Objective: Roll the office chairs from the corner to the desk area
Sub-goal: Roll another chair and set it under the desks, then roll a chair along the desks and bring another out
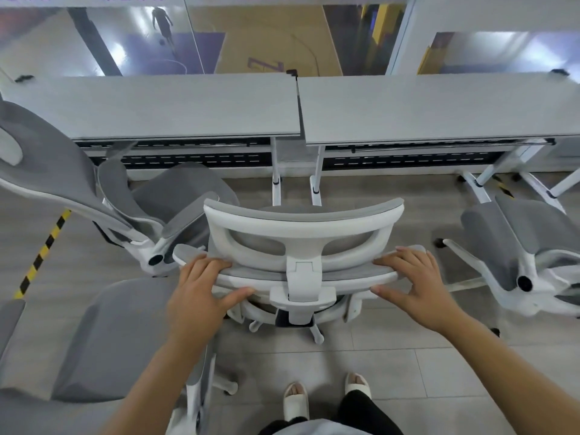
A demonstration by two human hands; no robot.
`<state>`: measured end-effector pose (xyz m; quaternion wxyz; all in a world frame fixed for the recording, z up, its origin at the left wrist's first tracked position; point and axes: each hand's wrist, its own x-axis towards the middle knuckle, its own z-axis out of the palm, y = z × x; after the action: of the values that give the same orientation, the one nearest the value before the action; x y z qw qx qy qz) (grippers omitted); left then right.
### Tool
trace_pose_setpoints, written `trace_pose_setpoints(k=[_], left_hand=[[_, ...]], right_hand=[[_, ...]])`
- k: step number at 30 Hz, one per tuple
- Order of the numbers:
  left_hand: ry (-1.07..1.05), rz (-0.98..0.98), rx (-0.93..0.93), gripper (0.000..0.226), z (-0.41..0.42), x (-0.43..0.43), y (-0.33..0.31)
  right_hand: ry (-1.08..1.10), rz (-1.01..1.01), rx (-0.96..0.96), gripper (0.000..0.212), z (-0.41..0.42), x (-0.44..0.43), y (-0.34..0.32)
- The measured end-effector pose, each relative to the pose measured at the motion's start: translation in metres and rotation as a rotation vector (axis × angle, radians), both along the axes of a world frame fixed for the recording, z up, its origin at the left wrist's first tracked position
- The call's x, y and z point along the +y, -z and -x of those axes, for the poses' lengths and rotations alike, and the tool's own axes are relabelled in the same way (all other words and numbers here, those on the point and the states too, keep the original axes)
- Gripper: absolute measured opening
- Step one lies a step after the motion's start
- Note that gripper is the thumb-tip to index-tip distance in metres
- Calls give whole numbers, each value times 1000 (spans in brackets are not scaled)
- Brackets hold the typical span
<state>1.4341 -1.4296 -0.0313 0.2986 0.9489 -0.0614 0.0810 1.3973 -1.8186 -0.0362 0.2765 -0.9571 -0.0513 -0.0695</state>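
Observation:
A grey-and-white mesh office chair (303,224) stands right in front of me, its back toward me, facing the gap between two grey desks (188,105). My left hand (201,290) grips the left side of the backrest's top edge, fingers over the top and thumb under. My right hand (411,284) holds the right side of the same edge the same way. The chair's white base and castors (317,335) show below the backrest on the grey floor.
A second chair (94,189) stands at the left desk, turned sideways. A third chair (527,246) sits at the right under the right desk (439,108). A fourth chair's seat (116,337) is close at my lower left. Yellow-black tape (44,249) marks the floor at left.

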Motion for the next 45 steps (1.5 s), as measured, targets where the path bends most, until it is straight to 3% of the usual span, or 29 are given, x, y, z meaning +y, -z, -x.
trace_pose_setpoints(k=[4, 13, 16, 19, 21, 25, 28, 32, 36, 40, 43, 44, 45], left_hand=[[-15, 20, -7, 63, -5, -7, -3], [-34, 22, 34, 60, -15, -12, -4], [0, 59, 63, 59, -13, -12, -5], [-33, 194, 93, 57, -1, -12, -12], [-126, 311, 42, 53, 18, -11, -21], [-373, 351, -19, 53, 78, -3, -29], [-586, 330, 24, 54, 133, 4, -33], [-926, 335, 5, 39, 216, 13, -42], [-1353, 538, -88, 20, 287, 20, -52], [-1590, 725, -86, 44, 329, 46, -49], [-1590, 906, -79, 62, 338, 70, -36], [-1572, 963, -80, 68, 336, 78, -32], [-1549, 1016, -85, 74, 333, 85, -28]], right_hand=[[5, -11, 9, 53, -8, -6, 3], [-15, -28, 97, 49, -20, -14, -2], [18, 50, 122, 50, -13, -10, -10], [53, 73, -93, 42, 12, 15, -29], [-66, -76, -193, 33, 31, 43, -44], [-473, -311, 73, 32, 49, 106, -69], [-697, -315, 270, 42, 38, 149, -78], [-951, -303, 440, 54, 28, 213, -81], [-1175, -321, 619, 64, 42, 292, -89], [-1346, -408, 787, 52, 66, 408, -126], [-1298, -431, 894, 71, 79, 514, -146], [-1302, -403, 929, 68, 84, 544, -149], [-1330, -355, 963, 52, 89, 570, -146]])
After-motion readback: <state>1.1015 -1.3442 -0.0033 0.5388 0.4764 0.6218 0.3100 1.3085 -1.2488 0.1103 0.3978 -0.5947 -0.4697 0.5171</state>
